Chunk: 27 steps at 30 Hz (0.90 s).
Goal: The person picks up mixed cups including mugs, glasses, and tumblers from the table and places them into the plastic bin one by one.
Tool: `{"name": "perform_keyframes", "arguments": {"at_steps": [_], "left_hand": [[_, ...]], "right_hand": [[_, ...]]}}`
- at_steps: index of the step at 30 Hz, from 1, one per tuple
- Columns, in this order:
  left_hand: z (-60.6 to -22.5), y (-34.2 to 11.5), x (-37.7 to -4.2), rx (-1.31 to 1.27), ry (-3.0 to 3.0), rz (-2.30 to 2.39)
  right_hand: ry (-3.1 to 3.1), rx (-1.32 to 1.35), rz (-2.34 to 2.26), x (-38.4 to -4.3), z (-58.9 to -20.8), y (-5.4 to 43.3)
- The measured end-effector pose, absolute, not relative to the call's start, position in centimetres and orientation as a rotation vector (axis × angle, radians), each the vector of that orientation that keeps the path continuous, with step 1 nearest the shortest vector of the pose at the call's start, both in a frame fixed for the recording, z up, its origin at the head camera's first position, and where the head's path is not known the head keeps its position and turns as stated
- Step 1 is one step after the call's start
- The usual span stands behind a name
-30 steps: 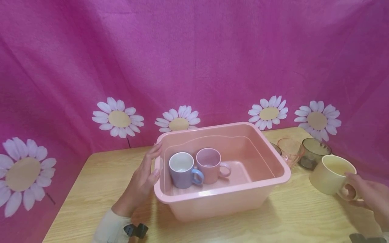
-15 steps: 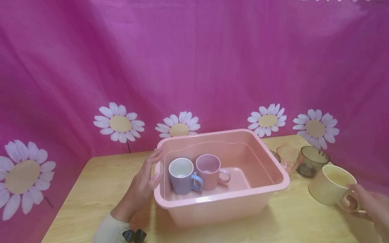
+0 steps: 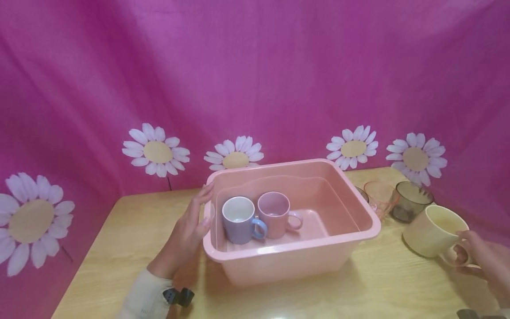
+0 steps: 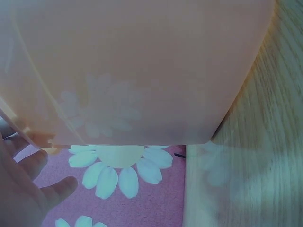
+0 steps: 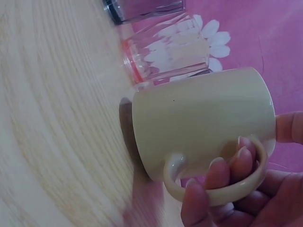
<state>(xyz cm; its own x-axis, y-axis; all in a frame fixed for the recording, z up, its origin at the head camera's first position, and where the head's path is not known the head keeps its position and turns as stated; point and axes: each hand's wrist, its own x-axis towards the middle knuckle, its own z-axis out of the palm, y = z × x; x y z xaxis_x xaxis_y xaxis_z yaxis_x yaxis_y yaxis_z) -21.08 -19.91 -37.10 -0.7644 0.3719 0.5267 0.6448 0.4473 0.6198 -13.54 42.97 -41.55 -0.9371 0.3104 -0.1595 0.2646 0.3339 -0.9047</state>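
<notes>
The person's right hand [image 3: 484, 257] grasps a pale yellow, glossy cylindrical mug [image 3: 428, 237] by its handle, fingers through the loop. The mug tilts slightly over the pale wood-grain table [image 3: 382, 283], to the right of a pink rectangular plastic tub [image 3: 287, 268]; whether its base touches the tabletop cannot be told. Just behind it are a smoky transparent cup [image 3: 410, 201] and a pink-tinted transparent cup [image 3: 380, 195].

The left hand [image 3: 189, 226] is unclenched, its fingers resting at the tub's left rim, perhaps to steady it. In the tub's left part, a grey-blue mug [image 3: 238, 228] with a light blue handle and a mauve-pink mug [image 3: 272, 223] stand upright side by side.

The step in hand appears to be moving the yellow mug, though its direction is unclear. If it is bound for the tub, the next move calls for lifting it above the rim and lowering it right of the mauve-pink mug; if for the table, for levelling the base before letting go.
</notes>
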Motion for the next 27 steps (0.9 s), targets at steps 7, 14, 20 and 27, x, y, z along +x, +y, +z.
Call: {"name": "perform_keyframes", "arguments": {"at_steps": [7,14,20,27], "left_hand": [[-37.2,-20.0,-21.2,-0.872,-2.369,-1.213],[-37.4,-20.0,-21.4,-0.892,-2.360,-1.202],[-37.4,-19.9,-21.4,-0.905,-2.346,-1.188],[-37.4,-19.9,-21.4,-0.903,-2.341,-1.188]], "right_hand": [[-2.513,-0.516,1.732,-13.6,-40.9,42.7],[-2.385,-0.460,1.834,-13.6,-41.0,43.2],[-2.435,-0.441,1.769,-14.1,-41.4,43.9],[-2.434,-0.432,1.742,-13.8,-40.1,42.5]]}}
